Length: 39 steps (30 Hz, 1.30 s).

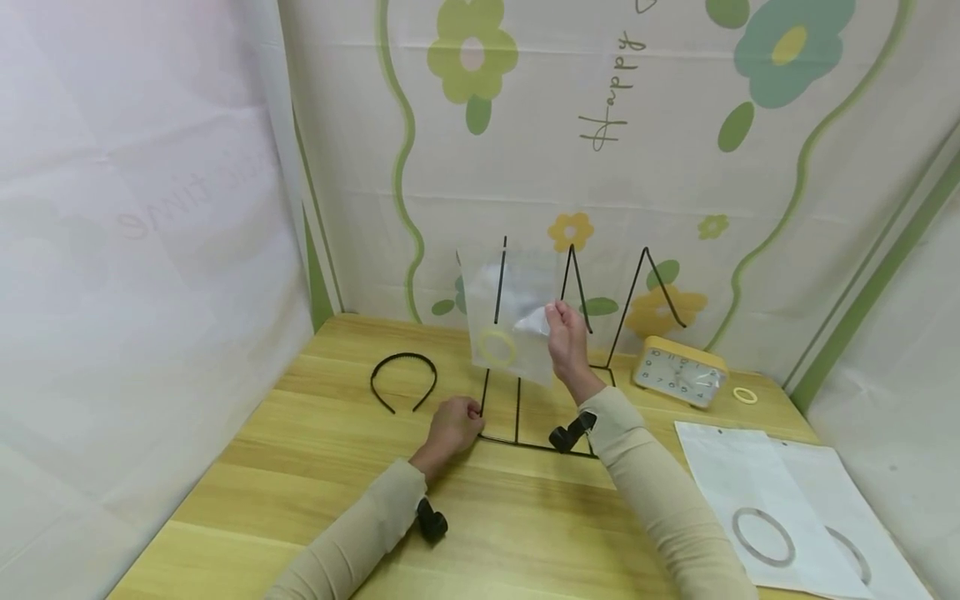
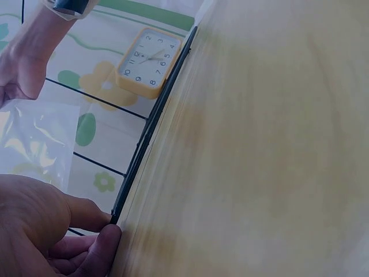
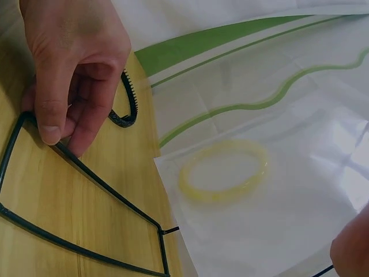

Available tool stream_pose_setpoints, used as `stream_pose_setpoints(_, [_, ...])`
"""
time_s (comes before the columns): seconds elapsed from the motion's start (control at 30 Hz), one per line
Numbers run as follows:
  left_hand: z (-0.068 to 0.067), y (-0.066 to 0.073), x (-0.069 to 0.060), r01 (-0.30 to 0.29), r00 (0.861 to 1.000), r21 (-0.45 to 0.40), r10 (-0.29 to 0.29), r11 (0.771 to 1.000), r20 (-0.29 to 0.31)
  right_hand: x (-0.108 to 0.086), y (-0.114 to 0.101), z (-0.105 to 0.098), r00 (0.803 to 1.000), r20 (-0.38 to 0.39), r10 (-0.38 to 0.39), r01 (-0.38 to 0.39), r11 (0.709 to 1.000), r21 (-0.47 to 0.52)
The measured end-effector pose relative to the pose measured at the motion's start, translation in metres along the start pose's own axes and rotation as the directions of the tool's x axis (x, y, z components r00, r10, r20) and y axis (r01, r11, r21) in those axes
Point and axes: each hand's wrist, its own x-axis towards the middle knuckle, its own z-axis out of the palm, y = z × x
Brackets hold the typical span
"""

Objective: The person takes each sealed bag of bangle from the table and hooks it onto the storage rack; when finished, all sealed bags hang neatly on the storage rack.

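Observation:
My left hand [image 1: 455, 425] pinches the front left corner of a black wire rack [image 1: 517, 408] standing on the table; thumb and finger close round the rod in the left wrist view. With my right hand [image 1: 567, 346] I grip the right edge of a clear plastic bag [image 1: 528, 275] raised at the rack's left hook. Inside the bag, low down, lies a yellow ring [image 3: 213, 195]. Part of the left hook [image 1: 500, 283] shows in front of the bag; whether it passes through a hole in the bag I cannot tell.
A black toothed headband [image 1: 405, 356] lies left of the rack. To the right are a yellow alarm clock [image 1: 678, 373] and a small pale ring [image 1: 736, 392]. Two white bags [image 1: 723, 475] with grey rings overlap at the front right. A printed curtain [image 1: 525, 167] hangs behind.

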Motion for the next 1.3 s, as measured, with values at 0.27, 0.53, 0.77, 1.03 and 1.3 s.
stream_pose_setpoints(0.27, [0.0,0.001,0.0,-0.003,1.0,0.006,0.003,1.0,0.0,0.009,0.001,0.004,0.998,-0.058,0.022,-0.019,0.998,0.053])
stream_pose_setpoints(0.53, [0.0,0.001,0.0,-0.01,1.0,-0.011,0.01,1.0,0.005,0.015,0.002,0.005,0.997,-0.048,0.054,-0.05,0.995,0.081])
stream_pose_setpoints(0.77, [-0.001,0.001,0.002,0.017,1.0,-0.008,-0.017,1.0,0.014,0.016,0.005,0.005,0.999,-0.033,0.005,-0.003,0.999,0.041])
stream_pose_setpoints(1.03, [-0.001,0.002,0.0,-0.006,1.0,-0.008,0.006,1.0,0.01,0.007,0.022,-0.017,1.0,0.003,-0.029,0.029,0.999,-0.045])
stream_pose_setpoints(1.3, [0.0,-0.002,0.002,-0.011,1.0,0.004,0.011,1.0,0.015,-0.042,0.036,-0.08,0.995,0.076,-0.058,0.056,0.998,0.024])
